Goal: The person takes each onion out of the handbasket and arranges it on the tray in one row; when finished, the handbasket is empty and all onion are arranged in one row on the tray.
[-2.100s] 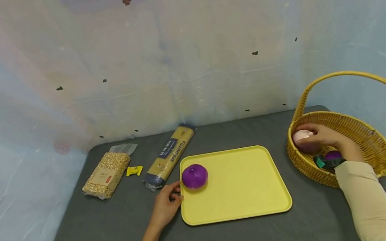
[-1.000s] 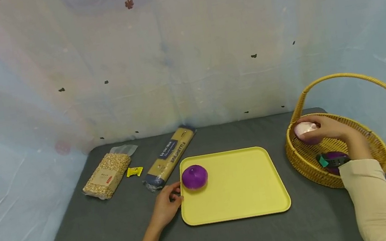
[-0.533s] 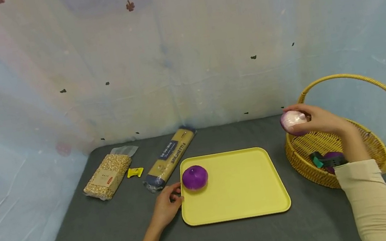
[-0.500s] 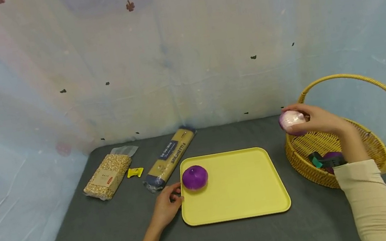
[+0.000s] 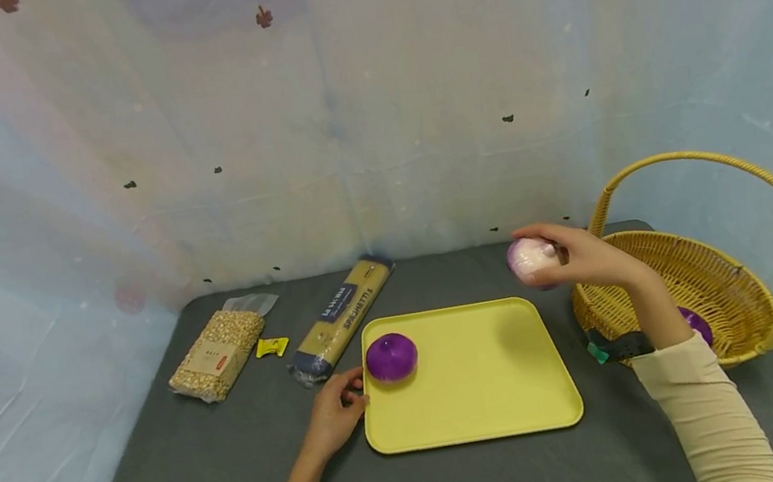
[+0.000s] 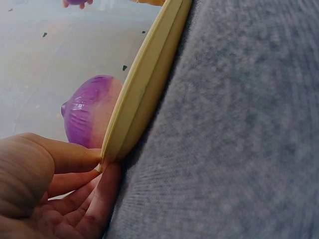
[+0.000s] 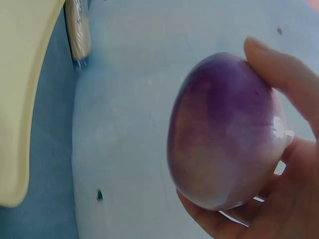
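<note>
In the head view my right hand (image 5: 582,256) holds a purple-and-white onion (image 5: 532,258) in the air, left of the basket and above the far right corner of the yellow tray (image 5: 484,377). The right wrist view shows the thumb and fingers curled round this glossy onion (image 7: 224,129). My left hand (image 5: 333,409) pinches the tray's left rim, which the left wrist view shows between thumb and fingers (image 6: 102,199). Just inside that rim sits a second purple onion (image 5: 391,357), its pointed tip up.
A wicker basket (image 5: 708,257) with a tall handle stands at the right. A purple thing (image 5: 697,322) inside it is partly hidden by my right arm. Behind and left of the tray lie a spaghetti pack (image 5: 345,315), a small yellow wrapped piece (image 5: 272,346) and a bag of pale grains (image 5: 218,353).
My right hand has lifted the onion out of the basket and carried it left towards the tray. The left hand and the tray have stayed in place.
</note>
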`<state>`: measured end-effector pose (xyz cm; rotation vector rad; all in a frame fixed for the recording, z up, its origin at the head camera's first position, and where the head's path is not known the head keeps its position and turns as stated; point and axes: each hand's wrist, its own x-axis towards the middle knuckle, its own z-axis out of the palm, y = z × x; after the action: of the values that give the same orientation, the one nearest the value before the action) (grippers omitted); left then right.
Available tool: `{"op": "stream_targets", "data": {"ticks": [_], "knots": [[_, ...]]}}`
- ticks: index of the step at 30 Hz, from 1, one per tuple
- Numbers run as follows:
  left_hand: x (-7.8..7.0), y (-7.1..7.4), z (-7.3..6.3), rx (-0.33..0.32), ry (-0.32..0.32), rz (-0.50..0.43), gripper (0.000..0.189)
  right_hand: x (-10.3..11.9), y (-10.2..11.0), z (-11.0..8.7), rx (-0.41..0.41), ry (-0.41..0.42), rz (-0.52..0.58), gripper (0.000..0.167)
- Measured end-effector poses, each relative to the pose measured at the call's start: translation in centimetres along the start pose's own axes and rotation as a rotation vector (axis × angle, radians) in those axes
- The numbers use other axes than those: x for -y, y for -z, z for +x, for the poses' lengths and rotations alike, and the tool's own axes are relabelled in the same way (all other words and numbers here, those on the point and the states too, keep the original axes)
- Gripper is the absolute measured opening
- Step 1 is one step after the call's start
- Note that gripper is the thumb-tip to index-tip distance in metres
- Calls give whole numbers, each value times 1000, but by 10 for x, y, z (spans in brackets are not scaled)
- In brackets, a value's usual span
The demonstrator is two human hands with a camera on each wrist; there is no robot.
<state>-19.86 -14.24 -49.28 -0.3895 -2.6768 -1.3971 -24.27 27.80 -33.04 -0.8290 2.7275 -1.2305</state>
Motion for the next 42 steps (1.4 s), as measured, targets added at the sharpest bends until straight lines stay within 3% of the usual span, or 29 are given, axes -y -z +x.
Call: {"op": "stream_targets", "data": {"ticks": [13, 27, 42], "knots": [[1, -1, 1, 1, -24, -3, 39, -3, -59, 28, 25, 82, -31, 67], [-2, -1, 0, -9, -17, 3, 40, -19, -121, 39, 76, 102, 19, 60], [0, -2, 0, -8, -8, -12, 39, -31, -154, 46, 115, 116, -62, 64]]}}
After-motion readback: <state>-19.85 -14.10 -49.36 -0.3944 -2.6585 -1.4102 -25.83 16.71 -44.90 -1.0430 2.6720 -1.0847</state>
